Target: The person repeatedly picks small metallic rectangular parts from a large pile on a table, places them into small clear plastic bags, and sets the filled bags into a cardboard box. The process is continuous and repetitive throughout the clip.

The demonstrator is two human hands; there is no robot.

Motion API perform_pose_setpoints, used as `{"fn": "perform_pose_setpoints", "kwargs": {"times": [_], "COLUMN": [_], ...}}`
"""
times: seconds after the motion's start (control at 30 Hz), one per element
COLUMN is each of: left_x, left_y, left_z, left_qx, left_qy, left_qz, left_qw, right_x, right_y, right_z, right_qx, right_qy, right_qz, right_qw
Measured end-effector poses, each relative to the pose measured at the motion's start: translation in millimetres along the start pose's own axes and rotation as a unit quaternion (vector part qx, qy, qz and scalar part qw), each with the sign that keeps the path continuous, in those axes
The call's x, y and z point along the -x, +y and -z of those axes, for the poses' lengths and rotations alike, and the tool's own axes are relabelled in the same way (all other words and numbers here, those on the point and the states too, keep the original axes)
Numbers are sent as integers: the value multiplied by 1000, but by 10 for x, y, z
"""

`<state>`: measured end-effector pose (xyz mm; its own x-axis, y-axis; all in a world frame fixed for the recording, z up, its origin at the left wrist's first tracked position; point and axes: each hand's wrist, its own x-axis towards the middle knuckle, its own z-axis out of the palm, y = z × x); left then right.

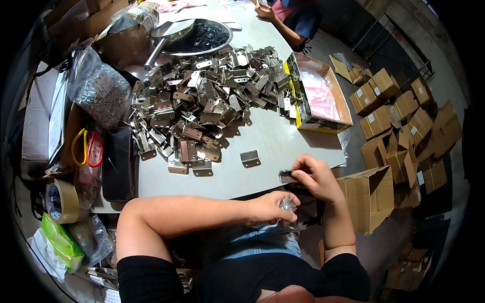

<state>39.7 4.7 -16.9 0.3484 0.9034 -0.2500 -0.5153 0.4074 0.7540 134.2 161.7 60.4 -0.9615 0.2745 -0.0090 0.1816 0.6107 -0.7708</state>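
Note:
My right hand pinches a metal hinge between thumb and fingers, at the near right edge of the table. Lower and to the left, my left hand is curled round a crumpled clear plastic bag, in front of my lap. What the bag holds, if anything, is too small to make out. A single metal hinge plate lies apart on the table, left of my right hand. Beyond it spreads a large heap of similar metal hinges.
A metal bowl of dark small parts stands behind the heap, with a scoop on it. An open box of pink-and-white bags sits at right. Screws, scissors and tape lie left. Another person's arm shows across the table.

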Motion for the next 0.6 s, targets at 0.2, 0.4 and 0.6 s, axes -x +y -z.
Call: {"fn": "perform_pose_setpoints", "kwargs": {"times": [0.2, 0.4, 0.6], "left_x": [66, 17, 68], "left_y": [83, 55, 41], "left_z": [-25, -3, -10], "left_qx": [134, 110, 39], "left_qy": [4, -37, -33], "left_qz": [-32, -44, -41], "left_qw": [990, 992, 998], "right_x": [169, 101, -443], "right_y": [-143, -315, -164], "right_z": [258, 186, 196], "right_qx": [49, 76, -56], "right_qy": [-100, -149, -222], "right_qz": [121, 166, 78], "right_qw": [986, 972, 970]}}
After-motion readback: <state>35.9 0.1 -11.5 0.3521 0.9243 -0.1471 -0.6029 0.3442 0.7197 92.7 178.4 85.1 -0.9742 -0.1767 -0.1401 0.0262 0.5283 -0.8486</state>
